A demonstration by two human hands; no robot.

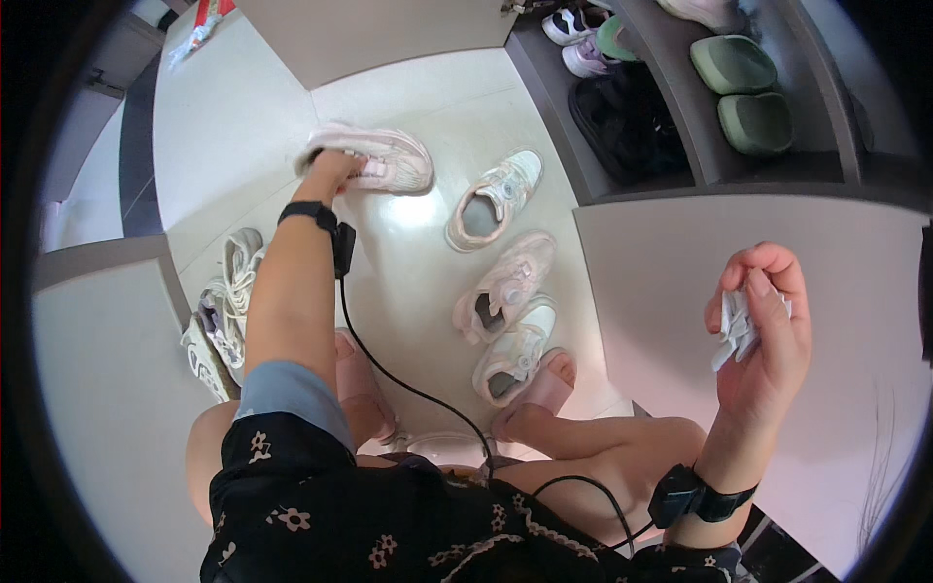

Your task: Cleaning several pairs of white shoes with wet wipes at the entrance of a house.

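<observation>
My left hand (339, 166) grips a pale pink sneaker (397, 164) at its ankle opening; the fingertips are partly hidden by the shoe. The sneaker's toe points right, above the pale tiled floor. Raised at the right, my right hand (765, 328) pinches a crumpled white tissue or wipe (738, 326) between thumb and fingers. Between the two hands, a white sneaker with a dial (503, 193) rests on the floor. Below it lie a pink sneaker with a dial (514, 288) and another white dial sneaker (519, 350), touching each other.
An open grey shoe cabinet (700, 193) at the upper right holds green clogs (754, 124), a black item (627, 120) and other shoes. Several white shoes (232, 306) stand at the left by a grey panel (102, 350). A black cable (408, 393) runs from my left wrist.
</observation>
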